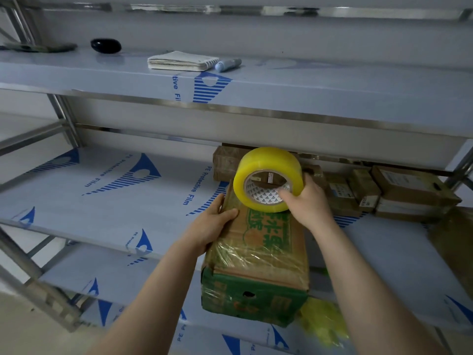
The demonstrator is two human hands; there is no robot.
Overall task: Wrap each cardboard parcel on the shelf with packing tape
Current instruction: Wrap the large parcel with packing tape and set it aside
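A long cardboard parcel [258, 254] with green print lies lengthwise on the middle shelf [102, 190], its near end over the shelf's front edge. Clear tape bands cross its near half. My left hand [213, 224] grips the parcel's left top edge, thumb on top. My right hand [307, 201] holds a yellow packing tape roll [268, 172] above the parcel's far end, fingers hooked inside the core. More taped cardboard parcels [399, 190] are stacked at the back right of the same shelf, and one [225, 160] sits behind the roll.
The upper shelf [307, 98] overhangs the work area and carries a notepad [181, 61], a marker [227, 64] and a black oval object [105, 45]. Steel uprights [64, 116] stand at the left. Another brown box [453, 242] sits at the far right.
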